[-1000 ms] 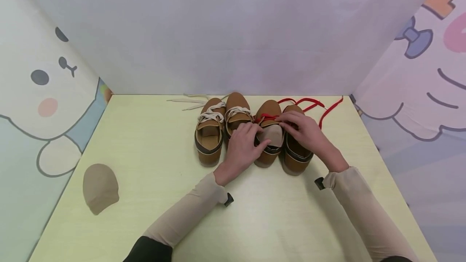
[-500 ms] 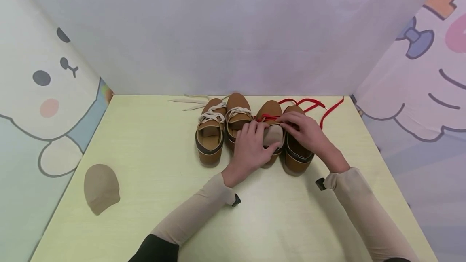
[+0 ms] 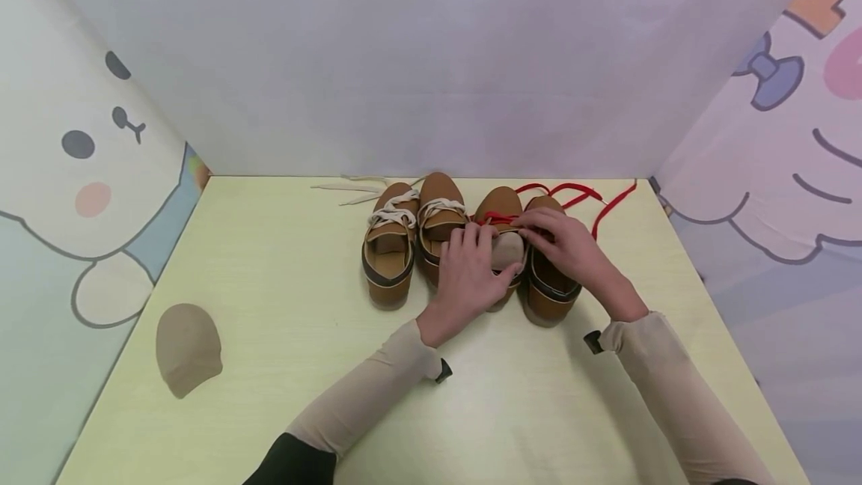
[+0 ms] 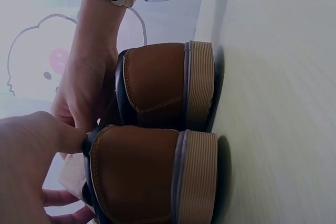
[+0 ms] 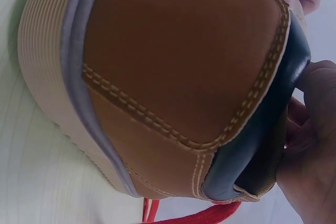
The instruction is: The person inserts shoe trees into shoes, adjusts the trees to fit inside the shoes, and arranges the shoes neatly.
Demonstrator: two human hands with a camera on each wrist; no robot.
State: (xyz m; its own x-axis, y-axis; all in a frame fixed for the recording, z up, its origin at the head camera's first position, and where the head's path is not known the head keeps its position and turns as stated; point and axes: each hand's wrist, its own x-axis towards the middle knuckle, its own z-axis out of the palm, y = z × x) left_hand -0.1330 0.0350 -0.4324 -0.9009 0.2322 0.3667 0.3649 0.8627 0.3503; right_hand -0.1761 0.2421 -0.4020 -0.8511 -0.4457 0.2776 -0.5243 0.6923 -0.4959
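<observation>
Two pairs of brown shoes stand in a row at the table's back. My left hand [image 3: 468, 268] is over the inner red-laced shoe [image 3: 500, 203], its fingers and thumb bent around a beige rounded insert [image 3: 508, 251] in the shoe's opening. In the left wrist view, its thumb [image 4: 68, 137] lies at the dark heel collar, and the insert [image 4: 75, 174] shows between thumb and fingers. My right hand [image 3: 562, 242] reaches over the outer red-laced shoe [image 3: 548, 309] and pinches the inner shoe's tongue below the red laces [image 3: 500, 217]. The right fingertips are partly hidden in the right wrist view.
Left of my hands stand the white-laced shoes, the outer one [image 3: 388, 275] beside the inner one [image 3: 439, 189]. A similar beige insert [image 3: 188, 350] lies on the table [image 3: 283, 305] at the left. Loose red laces [image 3: 613, 208] trail at the back right, against the wall.
My left hand has shifted right over the inner red-laced shoe, its thumb now across the heel opening, covering more of the insert. The right hand stays nearly still at the tongue.
</observation>
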